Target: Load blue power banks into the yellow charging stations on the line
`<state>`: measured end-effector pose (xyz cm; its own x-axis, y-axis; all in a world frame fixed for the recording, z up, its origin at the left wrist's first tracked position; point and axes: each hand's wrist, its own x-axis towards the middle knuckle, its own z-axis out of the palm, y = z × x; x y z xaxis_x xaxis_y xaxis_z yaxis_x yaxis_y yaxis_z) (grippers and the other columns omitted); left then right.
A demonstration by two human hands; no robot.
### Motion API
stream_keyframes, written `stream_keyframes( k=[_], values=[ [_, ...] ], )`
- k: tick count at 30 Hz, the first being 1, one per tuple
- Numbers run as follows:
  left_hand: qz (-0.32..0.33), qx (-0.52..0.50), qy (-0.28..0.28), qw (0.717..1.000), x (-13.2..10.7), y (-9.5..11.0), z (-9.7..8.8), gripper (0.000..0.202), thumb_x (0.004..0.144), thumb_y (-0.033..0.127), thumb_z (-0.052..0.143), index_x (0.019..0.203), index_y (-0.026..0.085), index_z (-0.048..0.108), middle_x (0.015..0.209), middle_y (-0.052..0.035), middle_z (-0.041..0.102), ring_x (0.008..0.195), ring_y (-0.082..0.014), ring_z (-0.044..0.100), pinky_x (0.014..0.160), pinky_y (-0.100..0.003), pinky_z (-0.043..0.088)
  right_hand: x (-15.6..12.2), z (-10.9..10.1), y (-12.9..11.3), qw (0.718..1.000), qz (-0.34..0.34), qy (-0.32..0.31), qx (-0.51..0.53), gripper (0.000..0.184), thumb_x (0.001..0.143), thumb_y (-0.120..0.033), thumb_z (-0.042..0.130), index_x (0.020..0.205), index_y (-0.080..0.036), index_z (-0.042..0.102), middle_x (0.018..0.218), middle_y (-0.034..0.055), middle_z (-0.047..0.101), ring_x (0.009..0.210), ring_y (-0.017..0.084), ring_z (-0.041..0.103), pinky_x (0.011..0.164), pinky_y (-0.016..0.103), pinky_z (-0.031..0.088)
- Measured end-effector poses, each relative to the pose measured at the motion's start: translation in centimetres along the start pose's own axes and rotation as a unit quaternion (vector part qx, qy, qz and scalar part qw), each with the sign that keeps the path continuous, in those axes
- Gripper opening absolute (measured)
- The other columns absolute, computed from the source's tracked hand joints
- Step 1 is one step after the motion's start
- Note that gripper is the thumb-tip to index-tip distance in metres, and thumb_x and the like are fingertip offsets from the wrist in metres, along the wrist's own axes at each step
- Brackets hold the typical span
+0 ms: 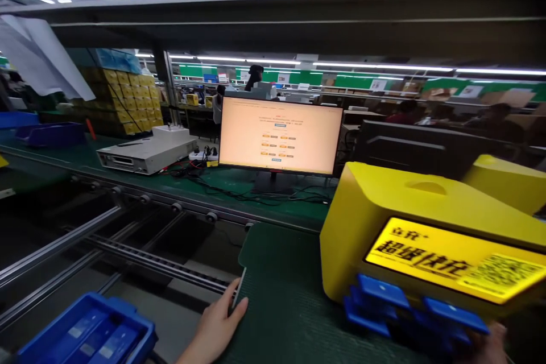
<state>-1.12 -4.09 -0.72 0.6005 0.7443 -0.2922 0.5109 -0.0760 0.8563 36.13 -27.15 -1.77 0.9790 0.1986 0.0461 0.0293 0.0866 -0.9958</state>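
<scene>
My left hand [215, 327] rests on the near left edge of a dark green pallet [281, 296], fingers curled on its rim. A yellow charging station [409, 227] with a lit screen stands on the pallet; blue power banks [396, 307] stick out of its front slots. My right hand [490, 344] is at the bottom right under those blue units, mostly hidden; whether it grips one cannot be told.
A blue bin [89, 333] sits at the bottom left. Conveyor rails [140, 250] run left of the pallet. Behind are a lit monitor [279, 135], a grey instrument box [145, 152], cables and a second yellow station [507, 179]. A shelf [298, 11] hangs overhead.
</scene>
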Motion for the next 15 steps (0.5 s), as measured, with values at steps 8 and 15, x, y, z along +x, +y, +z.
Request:
stream_keyframes(
  k=[8,15],
  values=[
    [0.143,0.182,0.062,0.971,0.1,3.6,4.9,0.069,0.084,0.054,0.044,0.143,0.032,0.016,0.149,-0.0015,0.018,0.136,-0.0284,0.014,0.110,-0.047,0.021,-2.7,5.3,0.2,0.998,0.052,-0.007,-0.016,0.096,0.059,-0.086,0.042,0.112,-0.008,0.055,0.109,0.0129,0.061,0.112,0.033,0.048,0.099,0.043,0.037],
    [0.213,0.029,0.075,0.974,4.2,7.1,10.0,0.092,0.072,0.040,0.067,0.144,0.022,0.011,0.147,-0.0093,0.022,0.134,-0.0252,0.023,0.110,-0.039,0.024,-2.5,5.3,0.7,0.999,0.036,-0.037,-0.019,0.090,0.060,-0.084,0.044,0.105,-0.008,0.059,0.101,0.0120,0.065,0.102,0.030,0.055,0.086,0.034,0.045]
  ],
)
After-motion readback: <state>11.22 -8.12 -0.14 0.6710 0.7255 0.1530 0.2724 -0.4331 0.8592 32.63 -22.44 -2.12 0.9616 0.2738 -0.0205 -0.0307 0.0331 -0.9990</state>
